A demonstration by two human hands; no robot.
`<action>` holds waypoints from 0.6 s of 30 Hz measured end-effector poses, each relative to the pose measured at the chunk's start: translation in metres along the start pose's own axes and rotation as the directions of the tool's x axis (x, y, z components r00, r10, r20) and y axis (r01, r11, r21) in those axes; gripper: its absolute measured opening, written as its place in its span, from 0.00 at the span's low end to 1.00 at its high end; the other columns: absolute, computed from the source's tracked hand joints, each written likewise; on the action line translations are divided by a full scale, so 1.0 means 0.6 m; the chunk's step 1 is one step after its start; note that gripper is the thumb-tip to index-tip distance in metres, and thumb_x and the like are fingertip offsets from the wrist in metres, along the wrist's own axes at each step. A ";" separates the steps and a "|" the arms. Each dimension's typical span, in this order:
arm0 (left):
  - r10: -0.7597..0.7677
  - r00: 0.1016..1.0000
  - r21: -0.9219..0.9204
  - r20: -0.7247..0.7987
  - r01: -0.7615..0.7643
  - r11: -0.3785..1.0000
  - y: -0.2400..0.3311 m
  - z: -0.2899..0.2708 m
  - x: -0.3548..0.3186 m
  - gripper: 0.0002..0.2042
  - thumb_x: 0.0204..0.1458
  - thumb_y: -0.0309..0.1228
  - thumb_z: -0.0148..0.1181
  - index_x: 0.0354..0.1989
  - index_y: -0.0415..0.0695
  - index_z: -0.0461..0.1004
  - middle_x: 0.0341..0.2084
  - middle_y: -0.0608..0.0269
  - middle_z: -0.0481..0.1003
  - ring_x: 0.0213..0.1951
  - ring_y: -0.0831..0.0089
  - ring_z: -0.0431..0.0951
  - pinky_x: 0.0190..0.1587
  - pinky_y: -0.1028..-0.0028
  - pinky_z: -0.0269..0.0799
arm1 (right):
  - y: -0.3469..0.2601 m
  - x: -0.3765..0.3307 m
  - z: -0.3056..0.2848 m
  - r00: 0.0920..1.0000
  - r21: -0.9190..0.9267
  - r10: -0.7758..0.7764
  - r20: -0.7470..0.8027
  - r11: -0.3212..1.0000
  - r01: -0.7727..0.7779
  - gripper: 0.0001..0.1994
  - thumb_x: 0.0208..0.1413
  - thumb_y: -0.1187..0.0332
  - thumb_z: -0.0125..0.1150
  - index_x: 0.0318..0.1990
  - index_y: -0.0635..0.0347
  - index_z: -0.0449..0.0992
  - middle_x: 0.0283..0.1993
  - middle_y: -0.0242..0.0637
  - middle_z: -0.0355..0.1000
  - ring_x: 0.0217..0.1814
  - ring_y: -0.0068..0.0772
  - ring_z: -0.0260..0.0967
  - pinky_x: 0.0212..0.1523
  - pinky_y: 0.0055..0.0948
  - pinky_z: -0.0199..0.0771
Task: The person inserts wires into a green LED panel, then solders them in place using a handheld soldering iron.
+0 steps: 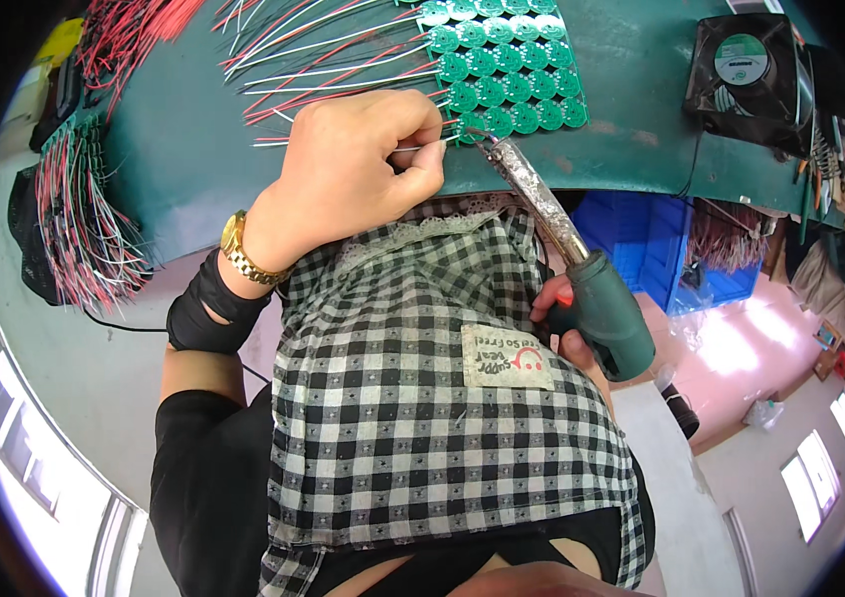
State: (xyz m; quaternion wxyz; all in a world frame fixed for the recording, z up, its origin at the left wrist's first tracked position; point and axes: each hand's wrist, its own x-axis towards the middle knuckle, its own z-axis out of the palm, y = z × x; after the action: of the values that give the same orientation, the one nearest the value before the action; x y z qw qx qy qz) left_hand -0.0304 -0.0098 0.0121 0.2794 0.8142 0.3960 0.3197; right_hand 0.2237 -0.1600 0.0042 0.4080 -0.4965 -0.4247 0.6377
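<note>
Dark green at the handle and scuffed silver along the barrel, the soldering iron [589, 281] slants over the front edge of the workbench [631, 164]. Its long axis runs from lower right to upper left, the tip pointing away from the person, at the lower left corner of a panel of round green circuit boards [514, 92]; whether it touches there, I cannot tell. The right hand [574, 348] grasps the handle, which partly hides it. Just left of the tip, the left hand [358, 164] pinches thin wire between thumb and forefinger. Red and white wires [343, 77] stretch leftward from the panel's left edge, roughly side by side. Farther out, a black fan [741, 75] stands to the right, and a bundle of wired boards [84, 214] hangs at the left.
</note>
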 end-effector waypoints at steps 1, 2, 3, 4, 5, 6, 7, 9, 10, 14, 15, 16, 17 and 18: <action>0.000 1.000 -0.003 -0.003 0.000 1.000 0.000 0.001 0.000 0.05 0.40 0.21 0.60 0.23 0.41 0.69 0.16 0.67 0.68 0.15 0.83 0.64 0.16 0.82 0.57 | 0.000 0.000 -0.002 1.000 -0.023 0.010 0.012 1.000 -0.010 0.24 0.46 0.55 0.63 0.42 0.69 0.72 0.34 0.38 0.73 0.33 0.25 0.72 0.36 0.24 0.73; -0.005 1.000 0.005 -0.006 0.005 1.000 0.000 0.002 0.000 0.05 0.40 0.21 0.60 0.22 0.41 0.69 0.16 0.67 0.68 0.15 0.83 0.64 0.16 0.82 0.58 | -0.001 0.000 -0.002 1.000 -0.027 0.011 0.012 1.000 -0.011 0.24 0.46 0.55 0.63 0.42 0.69 0.72 0.34 0.38 0.73 0.33 0.25 0.72 0.36 0.24 0.73; -0.009 1.000 0.013 -0.010 0.009 1.000 0.000 0.002 0.000 0.05 0.40 0.21 0.60 0.22 0.41 0.69 0.16 0.67 0.68 0.15 0.82 0.64 0.16 0.82 0.58 | -0.002 -0.001 0.000 0.999 -0.022 0.040 -0.006 0.999 -0.040 0.24 0.46 0.55 0.62 0.43 0.69 0.72 0.34 0.38 0.73 0.33 0.25 0.72 0.36 0.24 0.74; -0.010 1.000 0.011 -0.014 0.011 1.000 0.000 0.001 -0.001 0.05 0.40 0.21 0.60 0.22 0.41 0.69 0.16 0.67 0.68 0.15 0.82 0.64 0.16 0.82 0.58 | -0.004 -0.001 0.002 0.997 -0.016 0.069 -0.022 0.997 -0.069 0.24 0.46 0.56 0.62 0.43 0.69 0.72 0.34 0.38 0.73 0.33 0.25 0.72 0.36 0.24 0.74; -0.011 1.000 0.021 -0.016 0.012 1.000 0.000 -0.001 -0.002 0.05 0.40 0.21 0.60 0.22 0.41 0.69 0.16 0.67 0.68 0.15 0.82 0.65 0.16 0.82 0.58 | 0.001 -0.001 0.001 0.997 -0.020 0.069 -0.019 0.997 -0.070 0.24 0.46 0.56 0.62 0.43 0.69 0.72 0.34 0.38 0.73 0.33 0.25 0.72 0.36 0.24 0.74; -0.013 1.000 0.032 -0.019 0.013 0.999 0.000 -0.002 -0.003 0.05 0.39 0.21 0.60 0.22 0.41 0.69 0.16 0.67 0.68 0.15 0.82 0.65 0.16 0.82 0.58 | 0.011 -0.003 -0.002 0.999 -0.007 0.035 -0.006 0.999 -0.035 0.24 0.46 0.56 0.62 0.43 0.69 0.72 0.34 0.38 0.73 0.34 0.25 0.73 0.36 0.24 0.74; -0.010 1.000 0.032 -0.021 0.010 0.999 0.000 -0.001 -0.002 0.05 0.39 0.21 0.60 0.22 0.41 0.69 0.16 0.67 0.68 0.15 0.82 0.65 0.16 0.82 0.58 | 0.018 -0.004 -0.004 1.000 0.008 -0.002 0.003 1.000 0.002 0.24 0.46 0.56 0.62 0.43 0.69 0.72 0.34 0.38 0.73 0.34 0.26 0.73 0.37 0.23 0.74; -0.009 1.000 0.018 -0.020 0.009 1.000 0.001 -0.001 0.001 0.05 0.39 0.21 0.60 0.22 0.41 0.69 0.15 0.67 0.68 0.14 0.82 0.65 0.17 0.82 0.59 | 0.020 -0.009 -0.002 1.000 0.020 0.016 -0.022 1.000 -0.016 0.25 0.46 0.55 0.62 0.43 0.69 0.71 0.35 0.38 0.73 0.34 0.26 0.73 0.37 0.23 0.74; -0.009 1.000 0.020 -0.023 0.010 1.000 0.000 0.001 0.000 0.05 0.39 0.21 0.60 0.22 0.41 0.69 0.15 0.67 0.68 0.14 0.82 0.65 0.17 0.82 0.59 | 0.021 -0.010 -0.001 0.998 0.036 0.039 -0.042 0.999 -0.038 0.25 0.46 0.54 0.62 0.43 0.68 0.71 0.35 0.38 0.73 0.34 0.26 0.72 0.36 0.23 0.73; 0.006 0.999 0.025 -0.037 -0.005 1.000 -0.002 0.002 -0.002 0.06 0.38 0.21 0.61 0.21 0.41 0.69 0.15 0.67 0.68 0.14 0.81 0.66 0.17 0.82 0.60 | -0.006 -0.001 0.006 1.000 -0.043 0.008 0.005 0.999 -0.008 0.27 0.45 0.50 0.63 0.43 0.67 0.71 0.35 0.37 0.71 0.33 0.26 0.71 0.35 0.24 0.71; 0.007 0.999 0.030 -0.038 -0.006 1.000 -0.003 0.001 -0.002 0.06 0.38 0.21 0.61 0.21 0.41 0.69 0.15 0.67 0.68 0.15 0.81 0.66 0.17 0.81 0.61 | -0.008 -0.004 0.012 0.999 -0.045 0.008 -0.053 0.999 -0.011 0.28 0.45 0.48 0.62 0.42 0.66 0.70 0.35 0.36 0.70 0.34 0.26 0.69 0.35 0.24 0.69; 0.010 0.999 0.029 -0.039 -0.009 1.000 -0.003 0.001 -0.001 0.06 0.38 0.21 0.61 0.21 0.41 0.69 0.15 0.67 0.68 0.15 0.81 0.66 0.17 0.81 0.61 | -0.011 -0.006 0.015 0.993 -0.050 0.008 -0.115 0.999 -0.014 0.28 0.45 0.47 0.62 0.42 0.66 0.70 0.35 0.35 0.69 0.34 0.25 0.67 0.35 0.24 0.67; 0.011 0.999 0.039 -0.034 -0.009 0.999 -0.004 0.000 0.000 0.06 0.38 0.21 0.61 0.21 0.41 0.69 0.15 0.66 0.68 0.14 0.81 0.66 0.17 0.81 0.61 | -0.015 -0.007 0.016 0.993 -0.051 0.006 -0.116 0.999 -0.012 0.28 0.45 0.47 0.62 0.42 0.66 0.70 0.35 0.35 0.69 0.34 0.25 0.67 0.35 0.24 0.67; 0.011 1.000 0.049 -0.029 -0.010 0.999 -0.004 -0.001 0.000 0.06 0.38 0.21 0.61 0.21 0.42 0.69 0.15 0.66 0.68 0.14 0.80 0.66 0.17 0.81 0.61 | -0.020 -0.007 0.016 0.992 -0.055 0.029 -0.126 0.998 -0.036 0.28 0.45 0.46 0.61 0.41 0.65 0.70 0.35 0.35 0.69 0.35 0.25 0.66 0.36 0.24 0.65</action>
State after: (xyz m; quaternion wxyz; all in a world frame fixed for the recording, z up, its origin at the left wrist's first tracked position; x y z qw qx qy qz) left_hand -0.0317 -0.0083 0.0108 0.2517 0.8181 0.4035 0.3233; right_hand 0.2164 -0.1617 0.0182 0.4090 -0.5538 -0.4081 0.5996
